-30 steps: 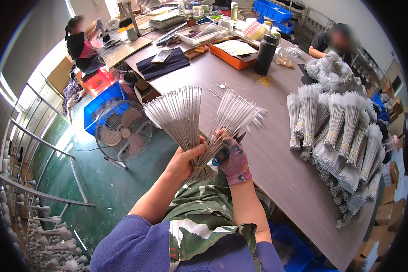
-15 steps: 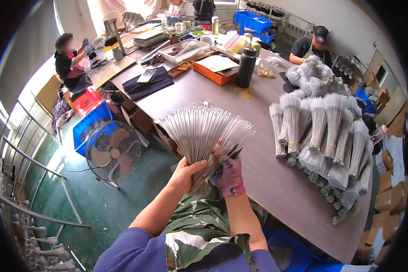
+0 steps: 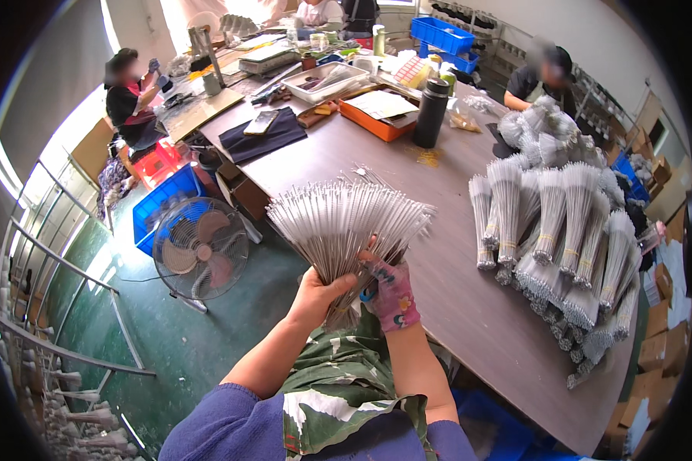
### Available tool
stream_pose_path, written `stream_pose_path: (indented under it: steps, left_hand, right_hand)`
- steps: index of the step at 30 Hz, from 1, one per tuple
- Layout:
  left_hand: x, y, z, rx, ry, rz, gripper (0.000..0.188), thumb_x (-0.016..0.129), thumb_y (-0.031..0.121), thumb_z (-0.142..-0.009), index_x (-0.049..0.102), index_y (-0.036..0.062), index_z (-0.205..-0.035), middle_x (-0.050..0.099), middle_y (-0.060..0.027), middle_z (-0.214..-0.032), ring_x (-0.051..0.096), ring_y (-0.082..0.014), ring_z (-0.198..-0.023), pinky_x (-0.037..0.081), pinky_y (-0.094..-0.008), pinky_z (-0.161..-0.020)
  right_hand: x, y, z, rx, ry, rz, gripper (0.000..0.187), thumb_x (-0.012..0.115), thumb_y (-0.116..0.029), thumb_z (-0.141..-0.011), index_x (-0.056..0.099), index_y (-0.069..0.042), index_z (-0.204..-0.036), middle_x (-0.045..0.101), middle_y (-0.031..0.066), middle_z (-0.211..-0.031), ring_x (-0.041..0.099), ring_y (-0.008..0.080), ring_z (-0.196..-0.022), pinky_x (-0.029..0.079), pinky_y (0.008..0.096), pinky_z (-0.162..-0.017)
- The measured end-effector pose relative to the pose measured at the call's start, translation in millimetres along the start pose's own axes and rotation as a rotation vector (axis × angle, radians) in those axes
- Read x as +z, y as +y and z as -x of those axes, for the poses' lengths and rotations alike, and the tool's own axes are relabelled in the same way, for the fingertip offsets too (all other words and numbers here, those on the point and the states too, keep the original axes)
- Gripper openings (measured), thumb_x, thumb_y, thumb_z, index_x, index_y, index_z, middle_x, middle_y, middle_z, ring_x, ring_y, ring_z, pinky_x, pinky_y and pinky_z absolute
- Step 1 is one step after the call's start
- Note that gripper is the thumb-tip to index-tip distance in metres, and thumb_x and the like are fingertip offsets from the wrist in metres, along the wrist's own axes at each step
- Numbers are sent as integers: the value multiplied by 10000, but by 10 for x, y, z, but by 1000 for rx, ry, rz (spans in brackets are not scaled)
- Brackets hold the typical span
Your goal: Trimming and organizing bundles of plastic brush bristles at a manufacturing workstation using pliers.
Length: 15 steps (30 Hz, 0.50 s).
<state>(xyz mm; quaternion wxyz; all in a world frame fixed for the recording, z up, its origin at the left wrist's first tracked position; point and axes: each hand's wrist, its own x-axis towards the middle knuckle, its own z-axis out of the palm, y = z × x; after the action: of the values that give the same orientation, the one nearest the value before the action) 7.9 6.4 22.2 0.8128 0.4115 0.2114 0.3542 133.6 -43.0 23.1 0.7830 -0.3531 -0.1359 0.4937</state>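
A large fan-shaped bundle of thin wire brushes with white bristle ends stands spread between my hands, above my lap by the table edge. Wrapped round its lower stems on the left is my bare left hand. My right hand, in a pink patterned fingerless glove, grips the right side of the same bundle, its fingers partly hidden by the stems. A few loose wire brushes lie on the table just beyond the bundle. To the right, several banded bundles of similar brushes are heaped on the table.
On the brown table stand a black bottle, an orange tray with papers and a dark cloth with a phone. A floor fan and blue crate are at left. Co-workers sit at far left and far right.
The brush heads have spread into a more even fan, the right part merging with the left. Both hands keep their grip. The whole view has shifted slightly.
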Motion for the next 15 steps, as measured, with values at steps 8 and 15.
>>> stream_pose_path:
  steps: [8, 15]
  left_hand:
    - [-193, 341, 231, 220, 201, -20, 222, 642, -29, -769, 599, 8, -983, 634, -48, -910, 595, -121, -807, 483, -262, -732]
    - [-363, 437, 393, 372, 455, -250, 97, 643, 48, -804, 623, 5, -888, 642, -35, -836, 591, -92, -731, 477, -229, -671]
  right_hand:
    - [521, 131, -57, 184, -171, 8, 313, 717, -105, -700, 593, -12, -972, 607, 39, -801, 586, 138, -689, 468, 254, -596]
    - [568, 388, -123, 240, -144, 58, 300, 738, -76, -670, 587, -48, -928, 581, 3, -787, 545, 90, -663, 408, 204, -554]
